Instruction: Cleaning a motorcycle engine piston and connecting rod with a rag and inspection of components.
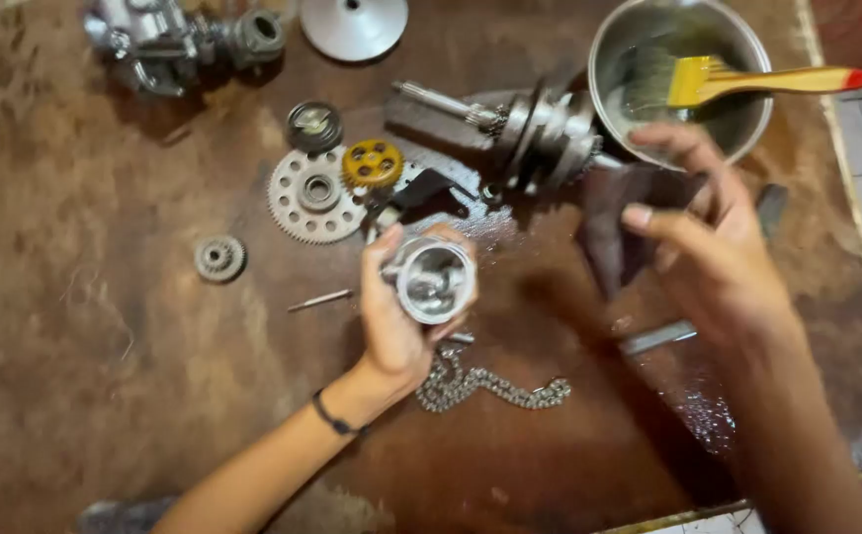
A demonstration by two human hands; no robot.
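My left hand (391, 321) grips a shiny hollow metal piston (433, 280), its open end facing the camera. My right hand (713, 232) holds a dark rag (614, 222) between thumb and fingers, a short way to the right of the piston. Behind both hands a crankshaft assembly (530, 133) lies on the worn brown table (105, 376). A metal chain (490, 386) lies just below my left hand.
A steel bowl (683, 74) with a yellow-bristled brush (747, 81) stands at the back right. A large toothed gear (312, 196), a yellow gear (373, 163), a small gear (219, 258), a thin pin (320, 299), a metal disc (354, 25) and an engine part (169, 40) lie to the left and back.
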